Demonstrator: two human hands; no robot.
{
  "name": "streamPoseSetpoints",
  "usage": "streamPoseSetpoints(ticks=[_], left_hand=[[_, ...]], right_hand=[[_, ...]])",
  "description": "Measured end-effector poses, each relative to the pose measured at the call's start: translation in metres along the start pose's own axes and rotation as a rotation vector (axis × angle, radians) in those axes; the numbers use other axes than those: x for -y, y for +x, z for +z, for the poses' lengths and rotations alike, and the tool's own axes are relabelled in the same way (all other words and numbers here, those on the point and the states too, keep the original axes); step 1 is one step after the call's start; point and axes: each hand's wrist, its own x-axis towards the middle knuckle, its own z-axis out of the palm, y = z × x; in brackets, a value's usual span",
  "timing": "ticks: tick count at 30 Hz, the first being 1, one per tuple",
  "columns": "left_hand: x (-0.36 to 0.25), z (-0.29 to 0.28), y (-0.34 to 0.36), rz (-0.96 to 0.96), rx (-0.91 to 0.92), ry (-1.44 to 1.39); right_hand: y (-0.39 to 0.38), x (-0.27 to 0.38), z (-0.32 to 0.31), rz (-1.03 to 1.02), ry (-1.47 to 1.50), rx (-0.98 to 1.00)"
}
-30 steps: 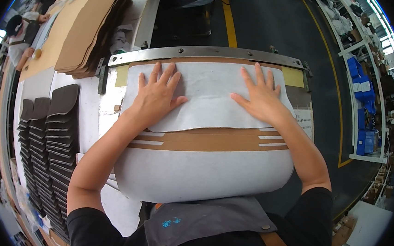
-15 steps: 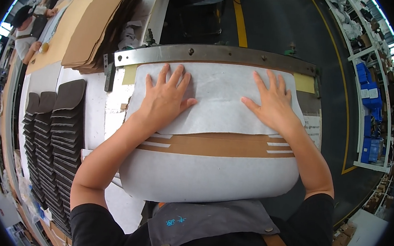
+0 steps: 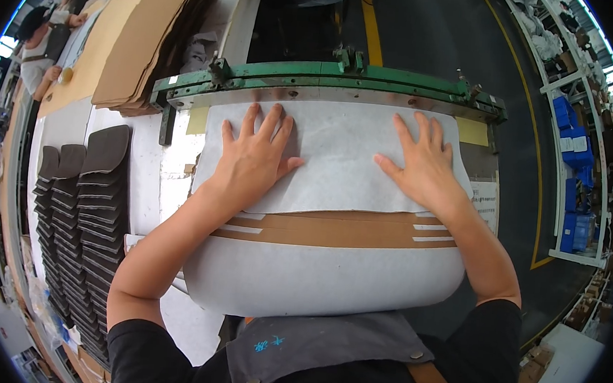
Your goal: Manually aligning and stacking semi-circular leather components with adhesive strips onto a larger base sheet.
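Flat on a white sheet (image 3: 338, 158) rests my left hand (image 3: 253, 151), fingers spread and pointing at the sheet's far edge. My right hand (image 3: 427, 161) lies on the right part of the same sheet, also spread open. The far edge of the sheet meets the underside of a steel strip (image 3: 350, 96) below a long green metal bar (image 3: 280, 68). A brown band (image 3: 339, 229) with short white stripes at both ends shows on the near side of the sheet. Closer to me, a white rounded surface (image 3: 328, 280) curves down toward my apron (image 3: 330, 344).
Left are stacked dark grey curved pieces (image 3: 102, 200) and a tall pile of brown sheets (image 3: 142, 42). Yellow patches (image 3: 472, 131) flank the white sheet. A person (image 3: 40, 48) works at the far-left table. Blue bins (image 3: 576, 148) fill a white rack on the right.
The bar assembly at the far edge has tipped, so its green side now shows where mostly the steel face showed. My hands stay nearly in place on the sheet.
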Motion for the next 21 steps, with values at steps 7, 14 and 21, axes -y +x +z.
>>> streamPoseSetpoints(ticks=[7, 14, 21], left_hand=[[0.009, 0.0, 0.007, 0.093, -0.009, -0.074], [0.034, -0.005, 0.025, 0.242, 0.002, -0.24], [0.068, -0.007, -0.017, -0.192, -0.034, -0.091]], right_hand=[[0.01, -0.003, 0.0, -0.137, -0.151, -0.031], [0.024, -0.016, 0.004, -0.346, 0.018, -0.051], [0.004, -0.056, -0.014, 0.21, 0.043, 0.054]])
